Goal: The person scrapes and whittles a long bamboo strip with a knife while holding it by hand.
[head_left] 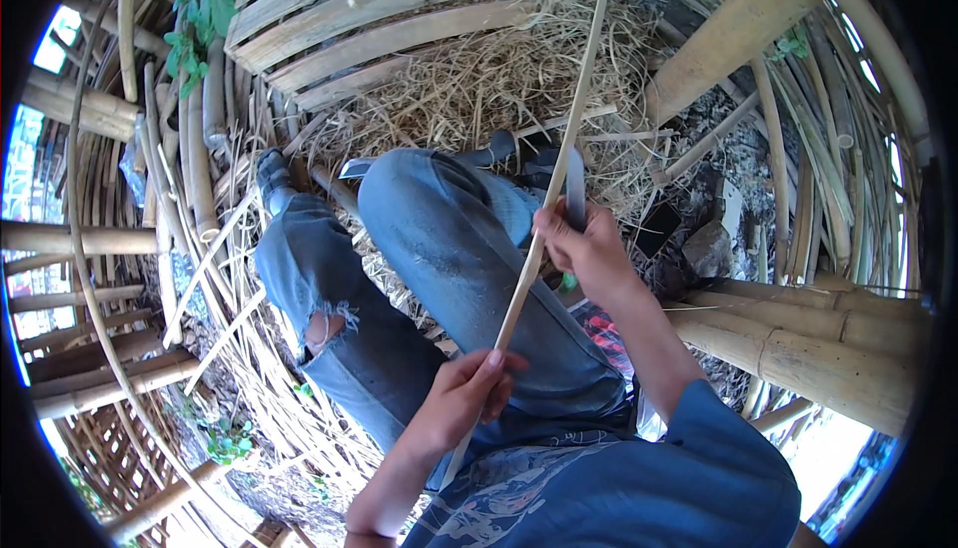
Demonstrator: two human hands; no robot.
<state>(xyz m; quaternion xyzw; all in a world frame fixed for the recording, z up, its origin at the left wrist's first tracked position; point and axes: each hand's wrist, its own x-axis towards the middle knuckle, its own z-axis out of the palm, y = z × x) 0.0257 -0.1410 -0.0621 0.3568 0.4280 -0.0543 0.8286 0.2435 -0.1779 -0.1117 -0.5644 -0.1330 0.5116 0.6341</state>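
A long, pale bamboo strip (pixel 573 129) runs on a slant from the top of the view down across my raised thigh. My left hand (pixel 467 396) is closed round its lower part, close to my lap, with the thumb on top. Farther up, my right hand (pixel 591 254) grips a knife (pixel 576 187), whose grey blade points away from me beside the strip. Its handle is hidden in my fist. The right thumb and forefinger lie against the strip. Beneath both hands are my legs in torn blue jeans (pixel 429 214).
Curly bamboo shavings (pixel 479 99) heap beyond my feet, against a slatted bamboo panel (pixel 399 29). Thick bamboo poles (pixel 828 348) lie at the right, and another pole (pixel 733 34) slants at the upper right. Thin split strips (pixel 299 408) cover the ground at the left.
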